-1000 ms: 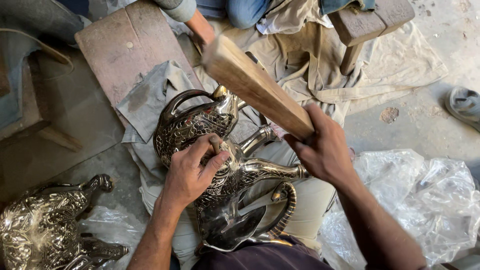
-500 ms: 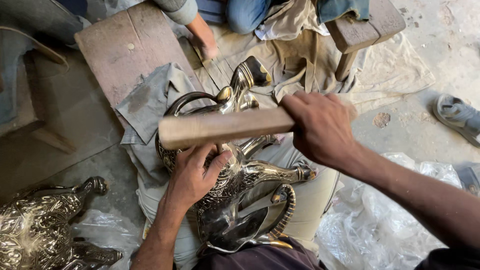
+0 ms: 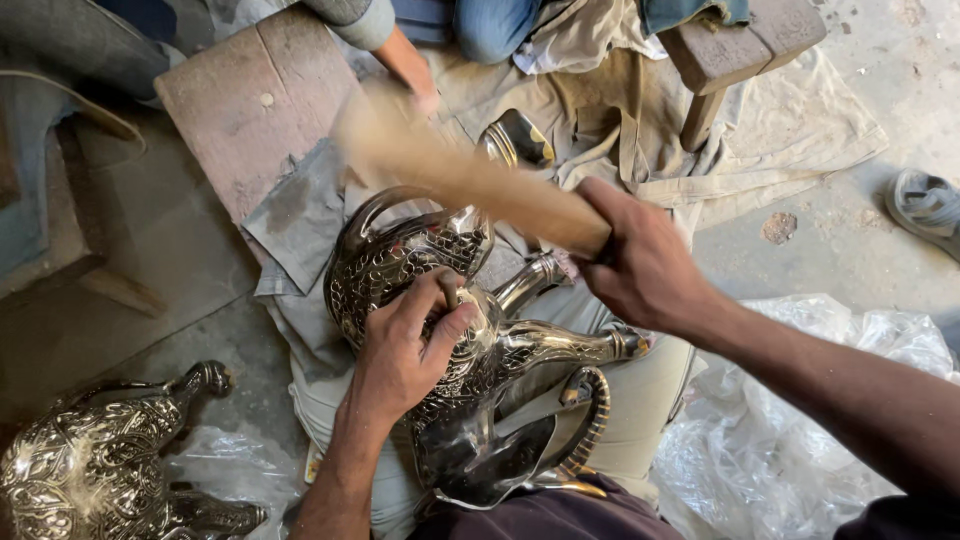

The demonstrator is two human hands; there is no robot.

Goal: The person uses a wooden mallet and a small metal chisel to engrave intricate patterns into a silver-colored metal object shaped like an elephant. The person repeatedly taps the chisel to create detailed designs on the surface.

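On the person's lap, an ornate metal animal figure (image 3: pixel 470 350) is steadied by the left hand (image 3: pixel 405 350), whose fingers (image 3: pixel 440 335) are curled around a small tool, possibly a punch, pressed to it. A blurred wooden mallet (image 3: pixel 460 175) is gripped by the closed right hand (image 3: pixel 640 265) above the figure. A grey cloth (image 3: pixel 300 220) is spread beneath. A second metal figure (image 3: pixel 90 470) lies lower left, clear plastic sheeting (image 3: pixel 800 440) right, a wooden block (image 3: pixel 240 110) beyond.

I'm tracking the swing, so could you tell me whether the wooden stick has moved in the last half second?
Yes. The wooden stick in the right hand has swung up, away from the metal animal figure.
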